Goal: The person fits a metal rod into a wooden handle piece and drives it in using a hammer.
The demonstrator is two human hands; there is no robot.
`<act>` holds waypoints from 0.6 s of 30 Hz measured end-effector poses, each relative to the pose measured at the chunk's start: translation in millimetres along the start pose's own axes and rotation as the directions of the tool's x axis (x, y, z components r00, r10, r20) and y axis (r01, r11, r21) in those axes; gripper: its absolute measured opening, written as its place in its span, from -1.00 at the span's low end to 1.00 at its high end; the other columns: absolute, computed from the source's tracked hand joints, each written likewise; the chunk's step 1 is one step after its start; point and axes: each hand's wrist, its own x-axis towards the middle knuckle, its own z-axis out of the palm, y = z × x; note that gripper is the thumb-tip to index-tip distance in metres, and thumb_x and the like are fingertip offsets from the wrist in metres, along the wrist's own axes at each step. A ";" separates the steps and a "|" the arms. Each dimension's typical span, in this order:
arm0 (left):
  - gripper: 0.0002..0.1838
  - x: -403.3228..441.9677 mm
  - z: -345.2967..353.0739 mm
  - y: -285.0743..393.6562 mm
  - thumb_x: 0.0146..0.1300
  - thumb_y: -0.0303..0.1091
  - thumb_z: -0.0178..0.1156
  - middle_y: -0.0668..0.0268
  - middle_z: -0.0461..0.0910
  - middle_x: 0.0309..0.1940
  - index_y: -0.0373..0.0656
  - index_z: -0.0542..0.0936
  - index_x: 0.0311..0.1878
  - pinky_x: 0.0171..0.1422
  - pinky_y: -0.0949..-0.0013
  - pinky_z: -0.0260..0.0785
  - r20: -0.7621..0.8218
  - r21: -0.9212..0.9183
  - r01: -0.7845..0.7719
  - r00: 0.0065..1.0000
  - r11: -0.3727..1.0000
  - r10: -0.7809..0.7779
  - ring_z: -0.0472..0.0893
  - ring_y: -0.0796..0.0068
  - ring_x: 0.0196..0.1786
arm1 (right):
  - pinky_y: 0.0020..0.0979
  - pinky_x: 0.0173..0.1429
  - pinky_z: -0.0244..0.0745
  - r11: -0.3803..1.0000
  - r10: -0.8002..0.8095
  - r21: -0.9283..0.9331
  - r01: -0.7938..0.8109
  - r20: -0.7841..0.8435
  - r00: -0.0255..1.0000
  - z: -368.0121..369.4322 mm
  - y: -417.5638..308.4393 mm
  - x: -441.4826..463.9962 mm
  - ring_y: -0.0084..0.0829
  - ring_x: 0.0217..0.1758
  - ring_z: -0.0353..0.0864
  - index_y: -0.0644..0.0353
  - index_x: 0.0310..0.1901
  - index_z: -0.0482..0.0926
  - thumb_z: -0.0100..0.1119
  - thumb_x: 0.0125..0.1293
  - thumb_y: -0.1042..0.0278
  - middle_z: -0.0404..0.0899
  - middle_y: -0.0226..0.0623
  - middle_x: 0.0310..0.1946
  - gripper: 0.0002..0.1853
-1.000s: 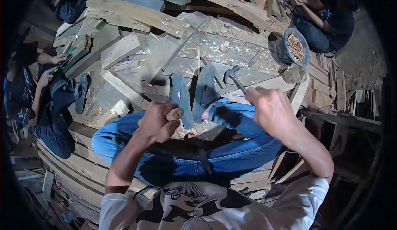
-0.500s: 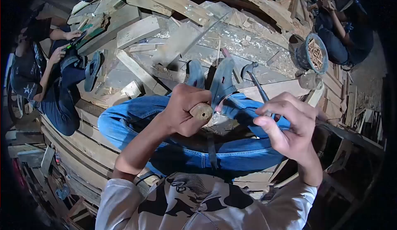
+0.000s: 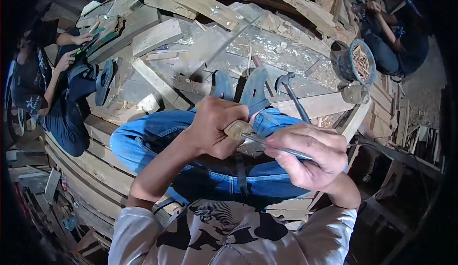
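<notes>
My left hand (image 3: 212,127) is wrapped round a short wooden handle (image 3: 236,129), its end facing right. Between the thumb and fingers of my right hand (image 3: 312,155) is a thin metal rod (image 3: 257,138). The rod's left tip meets the end of the wooden handle; how deep it sits I cannot tell. Most of the handle is hidden in my left fist. A hammer (image 3: 296,100) lies just beyond my right hand, its head pointing away from me.
Planks (image 3: 157,36) and wood scraps cover the floor ahead. A bucket (image 3: 350,65) of wooden pegs stands at the right, near a clear jar (image 3: 355,94). One person (image 3: 52,84) sits at the left holding a tool; another (image 3: 396,41) sits at the far right.
My right hand has moved left and down toward my left hand, bringing the metal rod to the handle's end, where a hole showed before. My left hand keeps its grip.
</notes>
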 end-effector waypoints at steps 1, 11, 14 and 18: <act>-0.87 -0.3 0.4 -0.4 -0.15 -0.35 0.22 0.21 0.36 -0.73 -0.15 0.48 -0.55 -0.60 0.22 0.22 -0.008 0.012 0.006 1.000 1.000 -0.006 0.44 0.14 -0.68 | -0.41 -0.29 0.60 1.000 0.000 0.014 0.000 -0.013 1.000 1.6 0.8 -1.0 -0.34 -0.41 0.71 0.38 -0.19 0.68 0.39 0.03 0.62 0.70 -0.19 -0.41 -0.75; -0.83 1.0 0.7 -2.2 -0.12 -0.34 0.21 0.17 0.31 -0.75 -0.15 0.41 -0.59 -0.59 0.21 0.21 -0.011 0.022 0.051 0.999 0.998 -0.051 0.39 0.07 -0.69 | -0.43 -0.27 0.63 0.999 0.024 0.027 -0.023 -0.046 0.999 2.2 6.3 -1.7 -0.32 -0.39 0.73 0.41 -0.24 0.67 0.32 0.10 0.66 0.70 -0.14 -0.43 -0.84; -0.82 1.6 1.1 -0.5 -0.09 -0.33 0.21 0.17 0.32 -0.75 -0.16 0.41 -0.60 -0.58 0.21 0.22 -0.009 0.022 0.080 0.997 0.997 -0.080 0.40 0.07 -0.69 | -0.43 -0.27 0.62 0.998 0.047 0.041 -0.045 -0.059 0.997 2.6 5.9 -2.5 -0.32 -0.39 0.73 0.41 -0.24 0.67 0.33 0.11 0.65 0.70 -0.13 -0.43 -0.85; -0.85 2.3 1.8 -0.2 -0.10 -0.35 0.20 0.18 0.34 -0.74 -0.16 0.44 -0.59 -0.58 0.22 0.22 -0.011 -0.004 0.081 0.997 0.997 -0.081 0.42 0.08 -0.67 | -0.42 -0.27 0.63 0.999 0.030 0.041 -0.028 -0.052 0.998 1.9 8.3 -3.8 -0.31 -0.39 0.73 0.42 -0.24 0.66 0.31 0.12 0.66 0.69 -0.12 -0.43 -0.85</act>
